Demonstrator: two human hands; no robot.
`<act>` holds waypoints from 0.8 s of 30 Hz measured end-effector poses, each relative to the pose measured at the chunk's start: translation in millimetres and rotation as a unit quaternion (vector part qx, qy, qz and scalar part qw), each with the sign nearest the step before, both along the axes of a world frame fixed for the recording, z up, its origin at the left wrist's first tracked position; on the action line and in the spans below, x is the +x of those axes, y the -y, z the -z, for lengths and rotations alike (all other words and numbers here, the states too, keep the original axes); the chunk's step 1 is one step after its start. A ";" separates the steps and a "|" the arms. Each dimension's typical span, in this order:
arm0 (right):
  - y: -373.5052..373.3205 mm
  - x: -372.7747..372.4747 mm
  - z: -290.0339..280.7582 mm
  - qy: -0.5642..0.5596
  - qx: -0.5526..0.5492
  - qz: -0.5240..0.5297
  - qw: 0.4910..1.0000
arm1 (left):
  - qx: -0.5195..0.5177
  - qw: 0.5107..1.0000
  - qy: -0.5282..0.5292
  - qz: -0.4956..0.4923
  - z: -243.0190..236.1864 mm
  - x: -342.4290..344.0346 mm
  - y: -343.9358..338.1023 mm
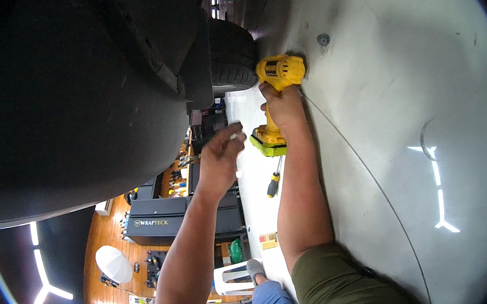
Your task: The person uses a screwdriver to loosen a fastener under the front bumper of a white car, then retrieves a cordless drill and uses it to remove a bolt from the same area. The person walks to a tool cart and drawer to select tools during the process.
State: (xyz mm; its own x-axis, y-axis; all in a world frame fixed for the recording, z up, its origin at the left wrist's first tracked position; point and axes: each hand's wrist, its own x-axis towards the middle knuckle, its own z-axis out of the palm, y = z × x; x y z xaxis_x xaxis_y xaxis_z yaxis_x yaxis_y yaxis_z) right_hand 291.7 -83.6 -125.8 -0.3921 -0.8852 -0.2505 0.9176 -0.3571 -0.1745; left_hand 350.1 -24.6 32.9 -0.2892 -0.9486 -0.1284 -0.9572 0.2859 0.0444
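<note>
My right hand (284, 107) is wrapped round the grip of a yellow cordless drill (282, 71). The drill's head is beside the dark tyre (232, 56), and its battery with a bright green-yellow base (268, 143) shows below my hand. Whatever its front end meets is hidden. To the left of the drill, my left hand (221, 149) hangs apart from it, fingers loosely bent with a gap between them; they are slightly blurred and I make out nothing held. On the pale floor, a screwdriver (273, 185) with a yellow and black handle lies near my right forearm.
A large dark car body panel (75, 104) fills the upper left. The glossy pale floor (373, 157) spreads to the right, with a thin dark line across it and a small round metal piece (323, 40). Beyond are a black case (171, 219), a white stool (227, 279) and another person's leg (271, 297).
</note>
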 end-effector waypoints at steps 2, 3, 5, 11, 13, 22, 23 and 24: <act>16.8 13.3 6.8 0.007 0.061 -0.033 0.998 | 0.021 0.999 0.008 0.027 10.2 14.1 -5.0; 25.4 20.5 14.0 -0.022 0.091 -0.017 0.995 | 0.058 0.998 0.023 0.022 12.5 17.6 -5.1; 25.2 8.4 -6.2 -0.077 0.136 0.019 0.988 | 0.068 0.997 0.037 0.011 -0.6 16.9 -7.5; -17.8 18.7 -57.1 -0.343 0.358 0.122 0.860 | 0.044 0.999 -0.021 0.008 -36.8 18.9 -19.5; -54.1 4.2 -77.4 -0.451 0.365 0.136 0.803 | 0.045 0.998 -0.034 0.000 -61.2 24.4 -28.0; 26.6 -70.3 -133.9 -0.047 -0.189 0.241 0.951 | 0.035 0.997 -0.050 -0.051 -63.7 36.6 -48.5; 27.8 -68.4 -135.6 -0.040 -0.193 0.249 0.948 | 0.028 0.997 -0.045 -0.056 -66.7 40.4 -50.4; 28.9 -66.9 -136.6 -0.033 -0.196 0.256 0.946 | 0.027 0.997 -0.046 -0.057 -68.8 42.0 -51.5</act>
